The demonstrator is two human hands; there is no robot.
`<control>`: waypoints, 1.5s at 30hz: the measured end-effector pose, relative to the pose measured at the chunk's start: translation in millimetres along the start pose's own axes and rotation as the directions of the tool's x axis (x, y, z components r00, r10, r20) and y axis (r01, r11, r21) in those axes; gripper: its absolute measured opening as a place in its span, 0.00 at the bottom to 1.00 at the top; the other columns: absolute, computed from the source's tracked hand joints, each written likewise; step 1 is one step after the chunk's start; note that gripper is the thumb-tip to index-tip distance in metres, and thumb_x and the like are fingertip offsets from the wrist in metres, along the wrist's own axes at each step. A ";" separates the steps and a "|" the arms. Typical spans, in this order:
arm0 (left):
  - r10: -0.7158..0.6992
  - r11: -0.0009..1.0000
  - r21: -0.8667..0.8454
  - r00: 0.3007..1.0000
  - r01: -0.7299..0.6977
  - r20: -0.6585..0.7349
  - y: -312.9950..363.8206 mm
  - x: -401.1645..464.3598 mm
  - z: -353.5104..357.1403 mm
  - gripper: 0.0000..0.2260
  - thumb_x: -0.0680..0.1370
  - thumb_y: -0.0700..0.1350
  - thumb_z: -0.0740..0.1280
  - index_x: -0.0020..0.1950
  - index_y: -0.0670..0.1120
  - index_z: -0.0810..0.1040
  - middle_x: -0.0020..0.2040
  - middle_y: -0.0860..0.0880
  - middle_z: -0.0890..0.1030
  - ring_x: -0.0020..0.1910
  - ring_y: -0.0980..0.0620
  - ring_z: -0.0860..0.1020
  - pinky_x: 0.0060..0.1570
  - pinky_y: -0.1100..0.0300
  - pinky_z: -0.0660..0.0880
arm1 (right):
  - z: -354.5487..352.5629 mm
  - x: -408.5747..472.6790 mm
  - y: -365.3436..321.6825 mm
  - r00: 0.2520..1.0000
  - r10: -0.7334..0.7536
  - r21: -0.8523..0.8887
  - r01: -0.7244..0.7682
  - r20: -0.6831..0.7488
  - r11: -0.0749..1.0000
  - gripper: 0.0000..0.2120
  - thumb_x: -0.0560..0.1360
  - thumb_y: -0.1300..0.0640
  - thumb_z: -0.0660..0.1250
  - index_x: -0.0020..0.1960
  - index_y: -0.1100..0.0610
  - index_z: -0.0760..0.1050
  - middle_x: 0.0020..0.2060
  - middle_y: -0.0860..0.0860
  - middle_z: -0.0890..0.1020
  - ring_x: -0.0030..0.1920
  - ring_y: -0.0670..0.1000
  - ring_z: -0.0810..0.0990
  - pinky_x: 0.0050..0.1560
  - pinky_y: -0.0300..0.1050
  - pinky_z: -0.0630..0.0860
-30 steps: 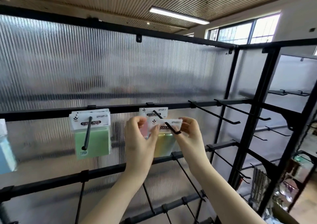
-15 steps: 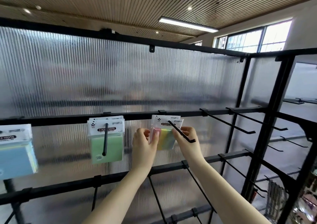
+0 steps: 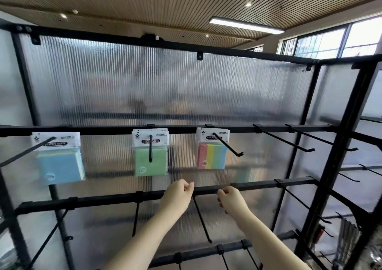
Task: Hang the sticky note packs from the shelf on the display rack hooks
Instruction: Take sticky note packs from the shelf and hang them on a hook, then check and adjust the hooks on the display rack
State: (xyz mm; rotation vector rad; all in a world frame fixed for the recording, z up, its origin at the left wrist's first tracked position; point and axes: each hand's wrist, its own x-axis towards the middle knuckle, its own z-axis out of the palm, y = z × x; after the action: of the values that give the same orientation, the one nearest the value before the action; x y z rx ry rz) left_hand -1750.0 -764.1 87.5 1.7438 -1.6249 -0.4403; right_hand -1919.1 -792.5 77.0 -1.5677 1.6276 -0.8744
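Observation:
Three groups of sticky note packs hang on black hooks along the upper rail [image 3: 107, 128] of the display rack. A blue pack [image 3: 60, 162] hangs at the left, a green pack [image 3: 152, 160] in the middle, and a multicolour striped pack [image 3: 211, 156] at the right on its hook [image 3: 228, 144]. My left hand [image 3: 178, 195] and my right hand [image 3: 232, 199] are below the striped pack, in front of the lower rail [image 3: 256, 185]. Both hands are loosely curled and hold nothing.
Empty black hooks [image 3: 283, 139] stick out to the right of the striped pack and from the lower rails [image 3: 201, 218]. A ribbed translucent panel [image 3: 165, 87] backs the rack. A second black rack frame [image 3: 339, 145] stands at the right.
Both hands have let go of the striped pack, which now hangs at the back of its hook, and have dropped to the lower rail. The camera has moved back and turned left.

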 end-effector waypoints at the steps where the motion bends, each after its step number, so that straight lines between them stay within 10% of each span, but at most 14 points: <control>1: -0.001 1.000 0.022 1.000 0.001 0.003 -3.0 -8.0 -2.3 0.14 0.82 0.53 0.56 0.39 0.50 0.70 0.33 0.55 0.71 0.32 0.56 0.71 0.31 0.60 0.64 | 3.4 -7.3 0.6 1.000 -0.023 -0.007 0.023 -0.008 1.000 0.08 0.80 0.56 0.58 0.53 0.57 0.75 0.38 0.50 0.78 0.36 0.47 0.75 0.32 0.37 0.68; 22: -0.086 0.968 0.216 0.976 0.130 -0.200 -105.8 -169.2 -150.0 0.08 0.81 0.49 0.59 0.52 0.49 0.77 0.48 0.53 0.81 0.45 0.53 0.78 0.40 0.60 0.73 | 150.5 -168.3 -95.8 0.882 -0.409 0.020 0.416 0.233 0.909 0.09 0.79 0.56 0.60 0.47 0.60 0.74 0.39 0.53 0.81 0.42 0.57 0.79 0.41 0.46 0.75; 29: -0.206 0.937 0.230 0.947 0.264 -0.245 -177.9 -216.8 -223.1 0.08 0.80 0.51 0.59 0.50 0.53 0.77 0.47 0.55 0.81 0.46 0.52 0.79 0.44 0.57 0.75 | 237.6 -227.9 -130.3 0.840 -0.459 0.005 0.478 0.289 0.878 0.12 0.79 0.55 0.60 0.37 0.50 0.67 0.31 0.45 0.74 0.29 0.43 0.69 0.28 0.33 0.65; 34: -0.264 0.906 0.262 0.928 0.332 -0.261 -236.4 -256.2 -283.3 0.06 0.80 0.53 0.60 0.45 0.57 0.73 0.42 0.58 0.79 0.33 0.60 0.74 0.30 0.64 0.65 | 303.9 -277.2 -169.7 0.792 -0.475 0.074 0.486 0.385 0.871 0.08 0.80 0.54 0.60 0.44 0.54 0.75 0.35 0.48 0.79 0.34 0.47 0.76 0.33 0.36 0.71; 45: -0.422 0.843 0.190 0.838 0.504 -0.346 -342.5 -325.4 -395.3 0.07 0.79 0.45 0.61 0.50 0.50 0.79 0.48 0.51 0.81 0.48 0.49 0.80 0.44 0.56 0.75 | 442.8 -345.9 -244.4 0.684 -0.510 0.084 0.554 0.521 0.828 0.07 0.79 0.56 0.61 0.52 0.57 0.76 0.46 0.53 0.82 0.45 0.55 0.80 0.45 0.48 0.76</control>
State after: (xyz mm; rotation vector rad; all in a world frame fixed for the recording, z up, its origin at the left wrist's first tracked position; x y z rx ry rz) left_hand -1286.6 -359.4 58.3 2.3082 -1.0739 -0.1635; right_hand -1407.4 -455.7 64.0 -2.1631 0.8176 -0.5702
